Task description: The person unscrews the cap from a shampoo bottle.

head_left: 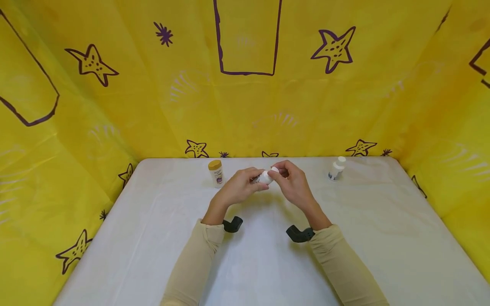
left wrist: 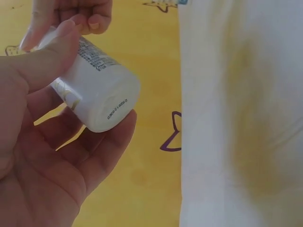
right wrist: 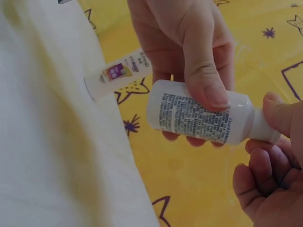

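Above the far middle of the table, my left hand (head_left: pixel 240 185) grips the body of a small white bottle (head_left: pixel 265 178), thumb on one side and fingers round the other. My right hand (head_left: pixel 294 182) pinches its white cap (right wrist: pixel 264 126) between thumb and fingers. The bottle is tilted, its cap end toward the right hand. Dense dark print covers a label (right wrist: pixel 194 115) in the right wrist view. The round base (left wrist: pixel 116 105) with a stamped code faces the left wrist camera.
Left of the hands stands a white bottle with a gold cap (head_left: pixel 215 173). Another white bottle (head_left: pixel 337 168) stands to the right. The white-covered table (head_left: pixel 160 255) is walled by a yellow curtain (head_left: pixel 245 106) with starfish drawings. Dark wrist mounts (head_left: pixel 300 234) jut inward from both wrists.
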A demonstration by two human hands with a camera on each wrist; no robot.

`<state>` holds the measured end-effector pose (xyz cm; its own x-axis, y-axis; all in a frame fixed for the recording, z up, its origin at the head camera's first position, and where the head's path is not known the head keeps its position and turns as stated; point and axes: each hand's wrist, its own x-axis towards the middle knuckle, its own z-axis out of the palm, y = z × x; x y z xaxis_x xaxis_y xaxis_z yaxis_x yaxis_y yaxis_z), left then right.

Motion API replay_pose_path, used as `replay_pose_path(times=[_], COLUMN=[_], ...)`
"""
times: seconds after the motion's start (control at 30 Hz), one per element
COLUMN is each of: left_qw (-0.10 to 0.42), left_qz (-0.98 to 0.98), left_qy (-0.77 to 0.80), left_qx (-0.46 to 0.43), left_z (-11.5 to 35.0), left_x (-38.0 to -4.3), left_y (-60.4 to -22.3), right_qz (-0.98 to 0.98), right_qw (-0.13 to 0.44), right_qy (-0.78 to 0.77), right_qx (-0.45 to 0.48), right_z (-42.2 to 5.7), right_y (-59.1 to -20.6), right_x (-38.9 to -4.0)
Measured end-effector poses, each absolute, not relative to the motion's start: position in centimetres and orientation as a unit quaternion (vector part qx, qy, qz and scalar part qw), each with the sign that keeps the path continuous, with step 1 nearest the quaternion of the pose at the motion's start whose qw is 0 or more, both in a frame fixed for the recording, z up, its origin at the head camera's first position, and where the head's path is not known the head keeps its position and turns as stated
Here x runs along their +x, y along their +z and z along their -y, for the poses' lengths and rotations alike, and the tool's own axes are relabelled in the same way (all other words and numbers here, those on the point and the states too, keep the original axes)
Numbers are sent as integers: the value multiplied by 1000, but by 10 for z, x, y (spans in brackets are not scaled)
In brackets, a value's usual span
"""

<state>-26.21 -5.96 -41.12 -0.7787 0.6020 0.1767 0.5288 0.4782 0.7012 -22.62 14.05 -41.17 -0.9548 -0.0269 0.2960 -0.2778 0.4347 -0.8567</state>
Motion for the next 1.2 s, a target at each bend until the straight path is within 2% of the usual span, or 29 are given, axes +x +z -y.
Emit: replay_pose_path(times=[0.4,0.67,1.2], left_qw=[92,142,127], left_qz=[-832,-814,-818], left_qy=[423,454,449], left_qx=[348,334,336], left_z=[56,61,62], left_x=[-269,-273,-269], left_y=[-410,-410,-404], right_qz=[834,819,807], right_qw=[154,175,140], right_qy=[515,523,545], right_qx=[120,156,177], right_z=[-148,-148,-151], right_y=[-411,-412,-408], right_x=[-228,-229,-223])
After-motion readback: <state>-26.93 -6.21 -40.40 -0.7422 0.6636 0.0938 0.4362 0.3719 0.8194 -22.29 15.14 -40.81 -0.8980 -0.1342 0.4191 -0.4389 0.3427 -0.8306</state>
